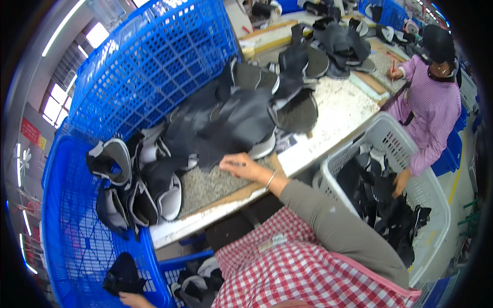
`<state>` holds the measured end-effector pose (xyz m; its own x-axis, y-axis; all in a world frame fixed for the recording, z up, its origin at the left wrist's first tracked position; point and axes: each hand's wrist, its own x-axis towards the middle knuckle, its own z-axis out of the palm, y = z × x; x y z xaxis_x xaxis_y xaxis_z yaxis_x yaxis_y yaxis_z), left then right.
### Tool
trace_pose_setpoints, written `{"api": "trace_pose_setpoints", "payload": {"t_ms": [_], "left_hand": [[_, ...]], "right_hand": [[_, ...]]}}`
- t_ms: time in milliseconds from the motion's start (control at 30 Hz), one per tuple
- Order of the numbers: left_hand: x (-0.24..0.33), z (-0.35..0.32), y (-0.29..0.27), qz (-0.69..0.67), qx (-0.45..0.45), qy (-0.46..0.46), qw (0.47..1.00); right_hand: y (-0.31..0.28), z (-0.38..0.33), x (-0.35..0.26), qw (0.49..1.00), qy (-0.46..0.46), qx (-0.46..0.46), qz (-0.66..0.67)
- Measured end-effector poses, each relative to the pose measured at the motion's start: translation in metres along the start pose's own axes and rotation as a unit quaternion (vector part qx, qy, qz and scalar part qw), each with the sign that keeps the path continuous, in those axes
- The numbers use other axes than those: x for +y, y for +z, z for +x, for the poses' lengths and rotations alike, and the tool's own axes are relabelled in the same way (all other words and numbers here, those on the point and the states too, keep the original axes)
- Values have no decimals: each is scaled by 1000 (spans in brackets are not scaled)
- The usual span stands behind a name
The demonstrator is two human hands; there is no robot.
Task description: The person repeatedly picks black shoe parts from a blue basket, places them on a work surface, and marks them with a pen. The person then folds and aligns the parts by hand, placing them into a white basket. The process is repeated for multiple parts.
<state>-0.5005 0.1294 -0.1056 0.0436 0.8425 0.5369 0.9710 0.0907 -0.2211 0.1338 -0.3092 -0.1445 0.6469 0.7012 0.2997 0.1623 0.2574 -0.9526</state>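
At the near edge of the table (323, 126), your right hand (244, 167) has its fingers closed on a small dark pen (236, 164), just beside the pile of black shoe pieces (231, 123); the nearest black piece lies past the fingertips, toward the tall blue crate (154, 66). Down at lower left, your left hand (132, 299) is at the bottom edge of a loose black piece (124, 272), over the blue basket (54, 215); can't tell if those fingers are clamped on it or only touching. Right forearm comes in from lower right, grey-green sleeve (328, 215), bracelet (271, 178) at the wrist, hand low over a speckled grey board (205, 192). Left hand reaches down and out, mostly cut off by the frame. Table is white, scuffed, wood-edged; more pieces with grey linings hang over its left end. Your red-white checked apron (287, 262) fills the bottom. To your right, a white basket (441, 210) of dark pieces, plus a co-worker (436, 113) in purple checks, one hand in that basket.
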Motion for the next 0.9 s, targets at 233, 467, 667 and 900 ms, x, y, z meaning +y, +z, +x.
{"api": "trace_pose_setpoints", "payload": {"t_ms": [233, 467, 667, 900], "left_hand": [[17, 29, -46, 135, -189, 25, 972], [20, 41, -41, 33, 10, 30, 999], [6, 86, -34, -62, -149, 58, 985], [8, 69, -12, -69, -102, 89, 988]], "right_hand": [[-4, -3, -1, 998, -20, -20, -60], [-10, -3, 4, 986, -97, -46, -126], [-12, -2, 7, 971, -170, -23, -168], [-9, -3, 8, 976, -161, -24, -145]]}}
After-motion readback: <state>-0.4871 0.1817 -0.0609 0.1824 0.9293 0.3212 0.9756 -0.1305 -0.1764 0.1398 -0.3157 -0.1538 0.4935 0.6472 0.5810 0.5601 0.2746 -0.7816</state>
